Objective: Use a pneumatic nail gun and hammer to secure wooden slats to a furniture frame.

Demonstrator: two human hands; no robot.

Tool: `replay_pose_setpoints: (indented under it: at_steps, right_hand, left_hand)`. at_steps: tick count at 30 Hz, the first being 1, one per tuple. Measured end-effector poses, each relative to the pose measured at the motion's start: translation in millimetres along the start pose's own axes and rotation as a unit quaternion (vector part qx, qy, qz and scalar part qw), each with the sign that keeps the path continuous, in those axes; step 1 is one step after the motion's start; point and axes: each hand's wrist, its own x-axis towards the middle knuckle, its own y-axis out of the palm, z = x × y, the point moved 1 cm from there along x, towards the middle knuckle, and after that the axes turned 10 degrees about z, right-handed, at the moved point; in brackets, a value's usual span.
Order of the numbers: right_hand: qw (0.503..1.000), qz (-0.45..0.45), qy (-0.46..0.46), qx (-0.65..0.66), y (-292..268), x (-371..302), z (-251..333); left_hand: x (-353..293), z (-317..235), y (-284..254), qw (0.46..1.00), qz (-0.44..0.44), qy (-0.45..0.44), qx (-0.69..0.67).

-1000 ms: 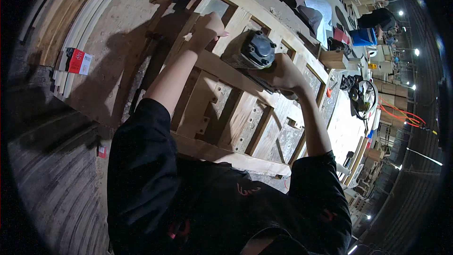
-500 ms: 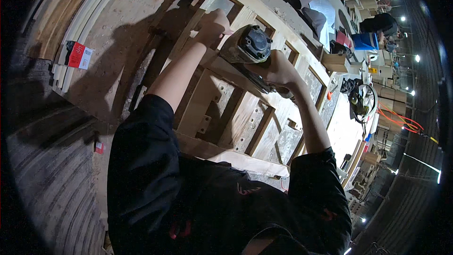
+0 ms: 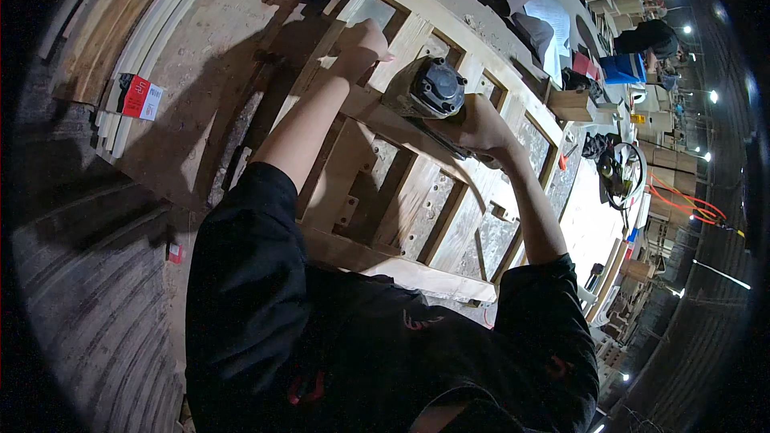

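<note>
A wooden frame (image 3: 417,273) with several crosspieces lies before me, metal plates with holes showing in its gaps. My right hand (image 3: 485,124) is wrapped round the handle of a nail gun (image 3: 439,88), whose dark cap faces up toward me. The tool stands over a crosspiece near the frame's middle; its nose is hidden beneath its body. At the frame's far left part, my left hand (image 3: 365,46) grips a wooden rail, its thumb pointing toward the nail gun. The fingers of that hand are partly hidden.
Long wooden strips (image 3: 152,40) with a red-and-white packet (image 3: 141,98) lie at the left. A wood block (image 3: 571,104), papers (image 3: 552,24), a blue box (image 3: 622,69) and a coiled black hose (image 3: 622,175) sit to the right. Another person (image 3: 650,38) is farther off.
The nail gun and my right hand have shifted slightly right. My left hand stays on the same rail, and the whole view has tilted a little.
</note>
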Motion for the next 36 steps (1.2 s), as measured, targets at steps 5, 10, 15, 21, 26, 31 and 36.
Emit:
replay_pose_setpoints:
  at_steps: [5,10,15,21,26,31,36]
  right_hand:
    - [0.999,-0.01,-0.024,0.024,-2.7,-5.1,4.6]
    - [0.998,0.004,-0.06,-0.004,-2.8,-1.5,-9.5]
    - [1.0,0.015,-0.018,0.0,-2.6,-2.8,-18.7]
    - [0.997,-0.002,-0.065,0.034,-3.7,-2.3,-2.1]
    - [1.0,0.023,-0.005,-0.006,-6.9,0.3,-9.0]
    - [0.998,-0.001,-0.056,0.007,-8.9,-12.9,-8.1]
    - [0.996,-0.015,-0.082,0.021,-8.0,-36.6,-4.1]
  left_hand:
    - [24.3,15.2,10.8,1.0,-0.013,0.005,-0.019]
    - [33.1,18.5,13.5,1.0,-0.006,-0.005,-0.016]
    - [3.9,3.3,-0.4,1.0,-0.001,-0.005,-0.03]
    - [-14.1,-3.2,-11.6,1.0,0.002,-0.022,-0.002]
    - [18.6,11.3,4.0,1.0,-0.016,-0.018,0.001]
    - [-14.1,-10.2,-6.2,0.998,-0.024,-0.025,0.055]
    - [-30.1,-3.6,-13.4,0.999,-0.048,0.004,0.024]
